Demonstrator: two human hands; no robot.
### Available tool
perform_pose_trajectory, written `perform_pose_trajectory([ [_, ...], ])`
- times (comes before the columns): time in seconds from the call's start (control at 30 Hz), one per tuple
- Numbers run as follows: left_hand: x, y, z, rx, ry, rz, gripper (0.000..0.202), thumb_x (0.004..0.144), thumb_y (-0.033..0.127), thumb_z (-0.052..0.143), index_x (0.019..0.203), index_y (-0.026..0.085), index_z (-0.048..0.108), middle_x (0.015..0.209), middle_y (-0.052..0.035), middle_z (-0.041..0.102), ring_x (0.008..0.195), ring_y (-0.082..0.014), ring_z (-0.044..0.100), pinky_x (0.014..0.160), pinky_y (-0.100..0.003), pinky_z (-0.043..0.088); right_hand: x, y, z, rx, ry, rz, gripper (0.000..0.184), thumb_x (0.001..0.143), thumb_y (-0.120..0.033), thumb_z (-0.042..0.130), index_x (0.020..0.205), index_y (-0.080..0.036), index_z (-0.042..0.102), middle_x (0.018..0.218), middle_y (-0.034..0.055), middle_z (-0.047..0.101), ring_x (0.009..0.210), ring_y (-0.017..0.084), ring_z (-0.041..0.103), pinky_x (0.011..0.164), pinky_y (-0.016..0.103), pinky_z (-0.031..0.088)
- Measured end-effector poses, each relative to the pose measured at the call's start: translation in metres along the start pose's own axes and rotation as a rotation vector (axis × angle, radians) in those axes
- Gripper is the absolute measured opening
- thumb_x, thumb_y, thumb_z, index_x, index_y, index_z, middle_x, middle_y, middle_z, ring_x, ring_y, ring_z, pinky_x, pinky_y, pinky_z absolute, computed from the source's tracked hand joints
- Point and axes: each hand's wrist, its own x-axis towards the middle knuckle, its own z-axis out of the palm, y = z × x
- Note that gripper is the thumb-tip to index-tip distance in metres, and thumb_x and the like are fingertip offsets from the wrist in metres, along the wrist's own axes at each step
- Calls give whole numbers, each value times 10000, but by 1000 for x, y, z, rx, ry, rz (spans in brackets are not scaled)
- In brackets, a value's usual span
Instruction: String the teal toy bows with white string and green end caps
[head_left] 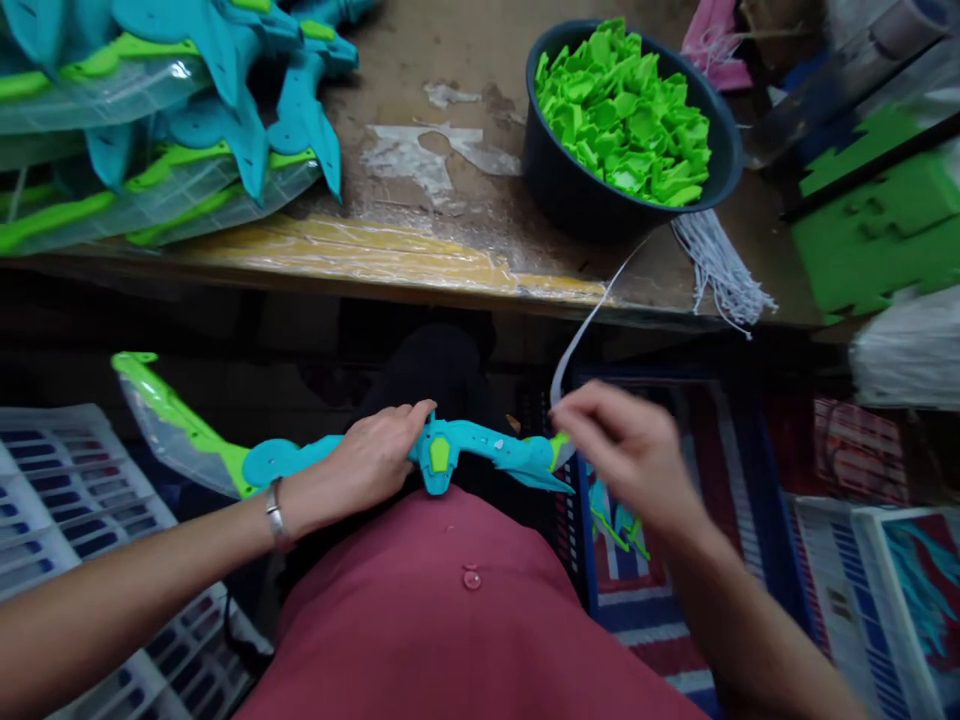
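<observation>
A turquoise and green toy bow [472,436] lies across my lap, its left limb filled with a clear panel. My left hand [367,455] is closed around the bow just left of its middle piece. At the bow's right end, my right hand [630,450] pinches a white cord [581,335], which curves up toward the table edge. The hand is slightly blurred and covers the tip of the right limb, so I cannot tell whether the cord touches it.
On the table [420,60] stand a black tub [551,190] of green plastic pieces and, at left, piled toy bows [225,120]. A bundle of white cords [716,265] hangs over the edge. Crates flank me: a white one [45,480] and a blue one [589,560].
</observation>
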Motion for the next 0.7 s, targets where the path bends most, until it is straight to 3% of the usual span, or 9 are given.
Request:
perform_pose_trajectory([
  [0.1,9,7,-20,-168,-172,-45,720,854,216,585,1534,157,356,1424,-169,593,1249,-297,611,1040,-436,494,-31,-23,54,173,-322,-64,185,1005,-226,546,891,-212,691,818,8,700,730,137,652,672,261,504],
  [0.2,12,8,-35,-400,-308,-49,677,901,340,592,1532,178,409,1467,-143,581,1285,-259,602,1074,-388,479,-43,-24,95,155,-415,-83,169,1004,-203,544,922,-196,692,837,15,703,739,138,640,695,261,500],
  [0.3,12,5,-32,-565,-312,-43,655,947,448,572,1528,173,447,1410,-143,633,1243,-245,634,1044,-373,504,-44,-21,116,128,-449,-131,133,988,-197,580,930,-188,699,821,14,708,740,145,638,705,263,491],
  [0.4,10,4,-14,-490,-154,-92,607,956,438,593,1490,166,501,1329,-134,690,1174,-246,673,1018,-386,526,-38,-26,119,146,-501,-202,125,983,-190,592,933,-187,706,822,12,714,737,146,638,694,261,482],
  [0.5,8,9,4,-332,-1,-66,463,1015,310,511,1460,182,528,1410,-118,652,1275,-241,629,1091,-411,485,-31,-28,109,188,-533,-211,162,1006,-220,580,896,-203,698,842,5,712,766,145,641,708,263,486],
  [0.7,-4,9,22,-212,120,26,420,1046,246,467,1462,206,508,1355,-101,678,1225,-229,654,1046,-416,526,-10,14,98,-144,-129,-92,394,1046,-457,476,802,-213,667,778,60,660,773,220,615,710,349,475],
])
